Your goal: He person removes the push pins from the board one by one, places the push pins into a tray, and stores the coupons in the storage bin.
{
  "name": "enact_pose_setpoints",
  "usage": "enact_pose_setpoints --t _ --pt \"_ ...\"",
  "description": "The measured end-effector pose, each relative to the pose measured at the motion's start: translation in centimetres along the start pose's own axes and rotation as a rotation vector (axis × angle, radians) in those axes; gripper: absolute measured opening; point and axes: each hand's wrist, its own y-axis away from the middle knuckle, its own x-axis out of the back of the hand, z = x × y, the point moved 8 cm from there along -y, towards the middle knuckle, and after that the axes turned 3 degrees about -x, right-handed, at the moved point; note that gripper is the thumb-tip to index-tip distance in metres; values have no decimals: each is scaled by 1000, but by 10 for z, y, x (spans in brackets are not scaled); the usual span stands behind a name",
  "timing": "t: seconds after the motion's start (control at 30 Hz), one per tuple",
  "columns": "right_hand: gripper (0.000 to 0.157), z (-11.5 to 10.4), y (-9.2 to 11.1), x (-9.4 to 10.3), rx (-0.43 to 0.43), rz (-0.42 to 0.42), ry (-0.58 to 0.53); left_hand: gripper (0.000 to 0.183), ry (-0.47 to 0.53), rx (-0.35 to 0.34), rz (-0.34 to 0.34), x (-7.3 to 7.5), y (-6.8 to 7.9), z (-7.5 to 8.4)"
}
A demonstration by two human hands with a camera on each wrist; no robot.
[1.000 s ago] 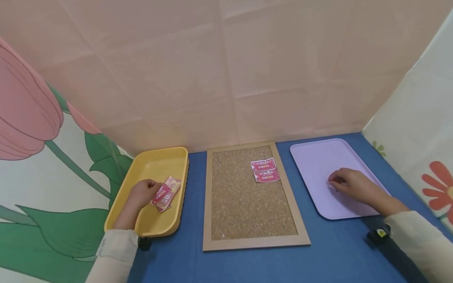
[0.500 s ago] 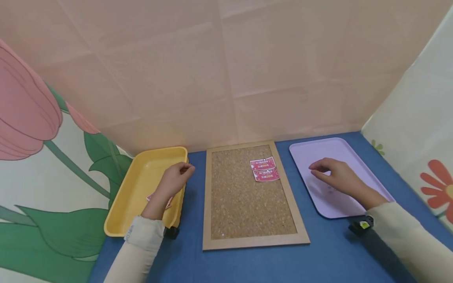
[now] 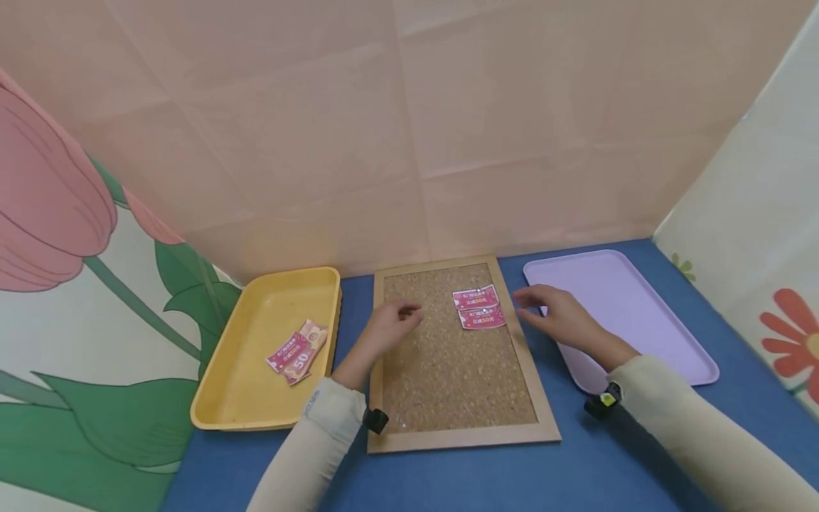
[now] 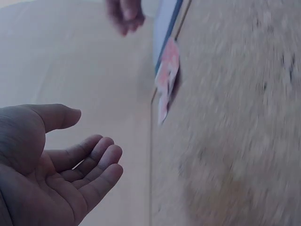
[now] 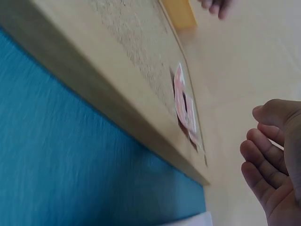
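Observation:
My left hand (image 3: pixel 387 327) hovers over the left half of a wood-framed corkboard (image 3: pixel 448 387); its fingers are loosely bent, with nothing between them in the left wrist view. At the board's right edge is my right hand (image 3: pixel 555 316), fingers relaxed and thumb apart, also holding nothing in the right wrist view (image 5: pixel 277 160). Between the two hands, a pink coupon (image 3: pixel 475 296) and a second pink coupon (image 3: pixel 483 318) sit one below the other at the board's upper right. Their edges curl up from the cork in both wrist views.
Left of the board stands a yellow tray (image 3: pixel 259 306) with several pink paper slips (image 3: pixel 297 352) overlapping in it. A flat purple tray (image 3: pixel 623 295) lies to the right. All rest on a blue tablecloth (image 3: pixel 461 476), with a pinkish wall sheet (image 3: pixel 307 142) behind.
My left hand has moved right, from the slips in the yellow tray to above the board. My right hand has come left from over the purple tray to the board's edge.

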Motion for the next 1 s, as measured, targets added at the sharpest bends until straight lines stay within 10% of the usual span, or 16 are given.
enact_pose_setpoints --t 0.47,1.0 --pt "39 -16 -20 -21 44 -17 -43 32 44 58 -67 -59 -31 -8" --pt "37 -7 -26 -38 0 -42 -29 36 53 147 -104 -75 -40 -14"
